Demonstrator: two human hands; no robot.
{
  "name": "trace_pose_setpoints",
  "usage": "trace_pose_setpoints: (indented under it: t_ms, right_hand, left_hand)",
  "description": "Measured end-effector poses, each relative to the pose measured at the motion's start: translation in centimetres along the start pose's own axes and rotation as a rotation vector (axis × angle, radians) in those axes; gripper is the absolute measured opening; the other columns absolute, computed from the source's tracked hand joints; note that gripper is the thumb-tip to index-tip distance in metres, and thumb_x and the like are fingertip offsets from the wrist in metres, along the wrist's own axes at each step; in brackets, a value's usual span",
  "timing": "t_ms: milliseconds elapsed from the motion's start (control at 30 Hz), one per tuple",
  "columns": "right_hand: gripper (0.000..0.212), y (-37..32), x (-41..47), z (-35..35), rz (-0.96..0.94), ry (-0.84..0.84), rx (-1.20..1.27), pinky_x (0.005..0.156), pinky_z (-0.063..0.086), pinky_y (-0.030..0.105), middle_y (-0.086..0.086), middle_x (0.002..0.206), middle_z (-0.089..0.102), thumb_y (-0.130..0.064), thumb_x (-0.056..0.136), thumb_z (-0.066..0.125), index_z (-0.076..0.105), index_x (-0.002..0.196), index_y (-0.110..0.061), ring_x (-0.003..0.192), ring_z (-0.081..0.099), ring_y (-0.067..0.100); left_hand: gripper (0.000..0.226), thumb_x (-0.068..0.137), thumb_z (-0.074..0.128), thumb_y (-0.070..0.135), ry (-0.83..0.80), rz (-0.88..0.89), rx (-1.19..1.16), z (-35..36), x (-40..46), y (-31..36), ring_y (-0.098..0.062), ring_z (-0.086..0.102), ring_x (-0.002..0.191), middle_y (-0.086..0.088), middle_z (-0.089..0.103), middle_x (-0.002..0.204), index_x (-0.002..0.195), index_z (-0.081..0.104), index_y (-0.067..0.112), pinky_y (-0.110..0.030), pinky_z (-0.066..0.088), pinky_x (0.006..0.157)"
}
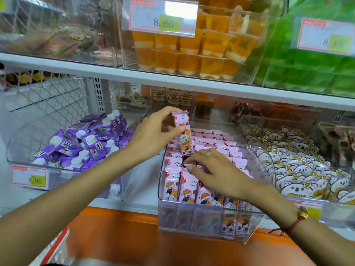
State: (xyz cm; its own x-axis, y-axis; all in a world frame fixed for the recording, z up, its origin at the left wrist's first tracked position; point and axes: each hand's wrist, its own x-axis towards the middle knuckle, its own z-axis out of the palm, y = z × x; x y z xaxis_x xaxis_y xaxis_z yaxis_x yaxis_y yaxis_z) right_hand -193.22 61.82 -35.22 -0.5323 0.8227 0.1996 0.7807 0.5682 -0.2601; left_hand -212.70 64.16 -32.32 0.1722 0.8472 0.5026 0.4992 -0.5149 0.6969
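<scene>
Head view: three clear bins sit side by side on the lower shelf. The middle bin (201, 225) holds pink packets (189, 189) standing upright in tight rows, too many to count. The left hand (153, 135) pinches one packet (183, 131) by its top between thumb and fingertips and holds it upright just above the back rows. The right hand (213, 169) lies on the rows, fingers bent, tips pushed down into a dark gap among the packets; whether they grip one I cannot tell. The left bin (8, 152) holds a loose heap of purple cartons (86, 143) with white caps. The right bin (257, 150) holds white bear packets (299, 169). Above, another bin (256, 64) holds stacked orange cups (192, 54).
</scene>
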Motion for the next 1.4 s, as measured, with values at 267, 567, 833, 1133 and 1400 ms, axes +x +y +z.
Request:
trace_pose_setpoints:
  t_ms: [267,567,833,1133,1400]
  right_hand:
    - [0.034,0.0,-0.3,0.5,0.001,0.059,0.008,0.092,0.035,0.033,-0.003,0.117,0.059,-0.041,0.099,0.04,0.059,0.123,-0.025,0.111,0.044,0.017]
    - [0.066,0.3,-1.1,-0.2,0.047,-0.103,-0.01,0.112,0.02,0.035,-0.003,0.151,0.031,-0.068,0.087,0.041,0.036,0.144,-0.035,0.136,0.023,0.016]
    - [0.082,-0.4,-1.0,-0.3,0.003,-0.115,-0.106,0.108,0.019,0.032,-0.003,0.143,0.033,-0.057,0.07,0.073,0.037,0.14,-0.032,0.13,0.026,0.017]
    - [0.085,-0.3,-2.2,-1.3,0.04,-0.118,-0.031,0.112,0.018,0.032,-0.005,0.153,0.023,-0.063,0.07,0.071,0.035,0.143,-0.036,0.139,0.018,0.013]
    - [0.064,0.1,-3.5,-1.7,0.113,0.04,0.001,0.098,0.037,0.03,-0.006,0.137,0.042,-0.058,0.085,0.057,0.042,0.138,-0.026,0.123,0.036,0.012]
  left_hand:
    - [0.047,0.075,0.076,0.047,-0.285,0.146,0.681,1.6,3.8,0.6,-0.012,0.051,0.089,0.011,0.062,0.097,0.117,0.064,0.03,-0.026,0.033,0.066]
    - [0.025,0.081,0.07,0.044,-0.622,0.149,0.879,3.3,5.4,0.0,-0.012,0.055,0.086,0.014,0.061,0.088,0.101,0.071,0.03,-0.023,0.03,0.053]
    - [0.008,0.084,0.068,0.037,-0.29,0.237,0.83,3.3,4.2,0.1,-0.013,0.059,0.085,0.011,0.064,0.087,0.088,0.072,0.031,-0.026,0.029,0.057]
    - [0.016,0.084,0.069,0.038,-0.628,0.218,0.706,1.6,3.9,1.1,-0.002,0.047,0.081,0.022,0.051,0.083,0.099,0.073,0.034,-0.022,0.033,0.057]
    - [0.014,0.083,0.07,0.038,-0.625,0.151,0.804,3.6,3.7,1.2,-0.014,0.055,0.089,0.013,0.057,0.078,0.083,0.07,0.024,-0.024,0.034,0.06]
